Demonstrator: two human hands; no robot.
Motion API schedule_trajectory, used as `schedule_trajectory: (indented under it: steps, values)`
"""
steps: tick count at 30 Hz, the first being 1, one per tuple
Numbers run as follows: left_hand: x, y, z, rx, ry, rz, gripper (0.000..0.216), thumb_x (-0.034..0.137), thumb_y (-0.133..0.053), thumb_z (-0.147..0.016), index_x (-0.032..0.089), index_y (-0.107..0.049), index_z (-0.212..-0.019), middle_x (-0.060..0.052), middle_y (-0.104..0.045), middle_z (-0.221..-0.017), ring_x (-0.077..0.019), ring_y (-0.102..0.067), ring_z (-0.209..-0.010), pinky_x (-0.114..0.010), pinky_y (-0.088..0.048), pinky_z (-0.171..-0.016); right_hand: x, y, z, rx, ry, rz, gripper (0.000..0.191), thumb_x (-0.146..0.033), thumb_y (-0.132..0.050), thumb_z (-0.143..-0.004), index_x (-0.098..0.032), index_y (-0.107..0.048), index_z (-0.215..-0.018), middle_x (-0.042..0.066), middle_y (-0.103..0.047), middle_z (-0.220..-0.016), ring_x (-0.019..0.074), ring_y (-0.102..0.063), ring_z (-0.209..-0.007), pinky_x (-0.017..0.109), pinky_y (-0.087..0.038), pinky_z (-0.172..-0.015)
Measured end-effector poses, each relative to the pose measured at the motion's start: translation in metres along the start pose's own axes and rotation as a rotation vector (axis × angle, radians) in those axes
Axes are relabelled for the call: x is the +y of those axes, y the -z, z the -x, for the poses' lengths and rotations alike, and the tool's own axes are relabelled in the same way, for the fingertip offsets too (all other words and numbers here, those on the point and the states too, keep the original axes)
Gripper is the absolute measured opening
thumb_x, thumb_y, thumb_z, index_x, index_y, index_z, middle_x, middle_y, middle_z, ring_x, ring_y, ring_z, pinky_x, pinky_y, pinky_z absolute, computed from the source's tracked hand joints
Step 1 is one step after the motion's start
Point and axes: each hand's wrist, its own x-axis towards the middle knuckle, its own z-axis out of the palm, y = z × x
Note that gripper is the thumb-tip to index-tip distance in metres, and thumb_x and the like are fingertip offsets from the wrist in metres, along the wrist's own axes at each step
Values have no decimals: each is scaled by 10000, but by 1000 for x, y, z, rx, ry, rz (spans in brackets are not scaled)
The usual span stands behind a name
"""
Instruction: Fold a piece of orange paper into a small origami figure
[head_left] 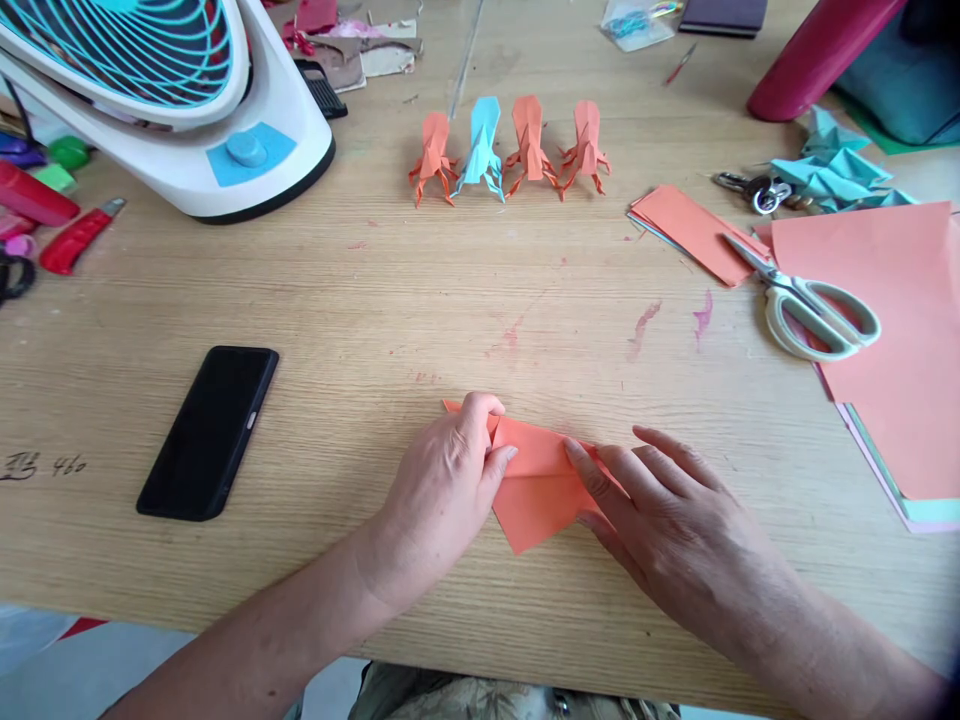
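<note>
A partly folded piece of orange paper [544, 500] lies on the table between my hands, with a crease across it and a point facing me. My left hand [454, 465] pinches its left side between thumb and curled fingers, and a small orange tip sticks out beyond the knuckles. Over the right side, my right hand [667, 510] rests with fingers stretched and apart, fingertips touching the paper. The paper's right end is hidden beneath those fingers. Further back stand several folded paper figures with thin legs, among them a blue one [482, 145] and an orange one [529, 140].
Scissors [817, 310] lie at right on orange sheets [877, 420], near a stack of orange strips [694, 230]. A phone [210, 430] lies at left, below a white fan [277, 120]. Also about are a red cutter [79, 238], folded blue paper [840, 165] and keys [761, 190].
</note>
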Motion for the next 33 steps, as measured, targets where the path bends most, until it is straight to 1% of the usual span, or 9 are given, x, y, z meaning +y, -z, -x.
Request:
schedule_trajectory:
  steps: [9,14,19,24,27,33]
  values:
    - [-1,-1,0,17,-28,-3,225,94,-573,-901,206,-446,-1049,28,-610,-798,-156,-626,-696,-275,-453,-634,-1,-1,-4,8,-1,1,405,-201,-461,-980,-15,-556,-1326,92,-632,-931,223,-575,-819,473,-470,-976]
    - [-2,-1,0,21,-60,9,214,80,-575,-896,212,-440,-996,22,-615,-815,-158,-628,-726,-283,-465,-658,-1,-1,-4,8,-7,9,405,-199,-461,-977,-22,-560,-1328,89,-632,-915,224,-578,-811,469,-472,-976]
    - [-3,-1,2,24,-51,29,190,95,-581,-898,215,-446,-957,23,-600,-814,-153,-608,-709,-285,-464,-655,-1,-3,-3,12,-6,28,396,-194,-453,-982,-26,-573,-1320,90,-636,-911,218,-576,-800,465,-471,-981]
    - [-5,-5,5,43,-34,84,191,98,-596,-894,214,-447,-926,16,-597,-834,-159,-595,-745,-299,-476,-686,-1,-5,-3,25,3,28,396,-183,-482,-974,-14,-580,-1318,84,-627,-901,214,-574,-788,471,-465,-988]
    - [-6,-6,6,59,-40,87,181,93,-580,-899,212,-445,-922,4,-604,-856,-168,-592,-778,-314,-483,-715,-2,-5,-3,31,6,26,397,-187,-486,-976,-2,-584,-1313,90,-628,-916,214,-574,-791,479,-471,-981]
    - [-7,-8,8,74,-74,52,149,106,-531,-923,216,-436,-893,3,-587,-827,-175,-578,-760,-323,-478,-705,-1,-6,-2,43,9,30,394,-160,-477,-972,4,-588,-1312,86,-632,-904,211,-563,-778,483,-473,-983]
